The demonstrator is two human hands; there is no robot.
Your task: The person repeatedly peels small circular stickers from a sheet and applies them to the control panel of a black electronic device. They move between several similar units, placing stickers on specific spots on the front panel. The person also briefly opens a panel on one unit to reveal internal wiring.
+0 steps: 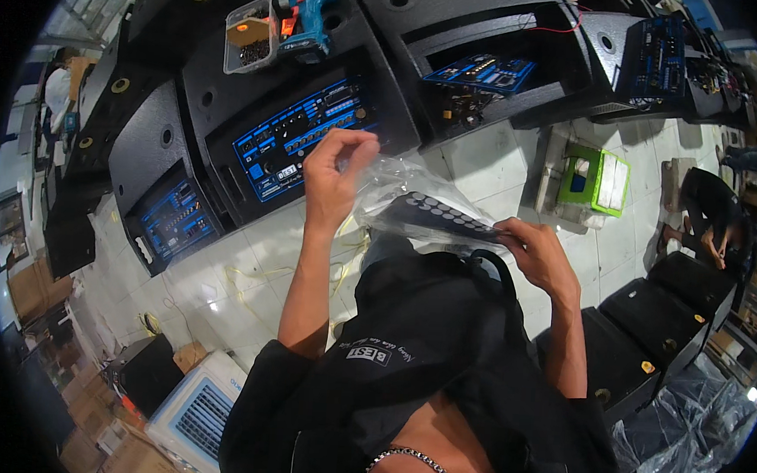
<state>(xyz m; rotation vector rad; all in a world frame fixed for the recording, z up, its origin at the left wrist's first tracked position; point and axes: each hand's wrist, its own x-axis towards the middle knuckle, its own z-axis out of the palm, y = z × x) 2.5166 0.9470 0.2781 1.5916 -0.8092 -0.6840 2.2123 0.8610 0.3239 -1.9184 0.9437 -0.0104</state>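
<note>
A clear plastic bag is stretched in front of my chest. Inside it, or against it, is a dark sheet with rows of round silvery discs. My right hand pinches the right end of the bag and sheet between thumb and fingers. At the bag's left side, my left hand is raised with its fingers curled together toward the thumb. What sits between those fingertips, if anything, is too small to tell. Just beyond the left hand lies a black speaker cabinet with a blue-and-black control panel fitted in it.
A teal cordless drill and a clear tub of screws rest on the cabinet. More cabinets stand alongside, one with a loose panel. A green crate is on the tiled floor. Another person crouches at the right.
</note>
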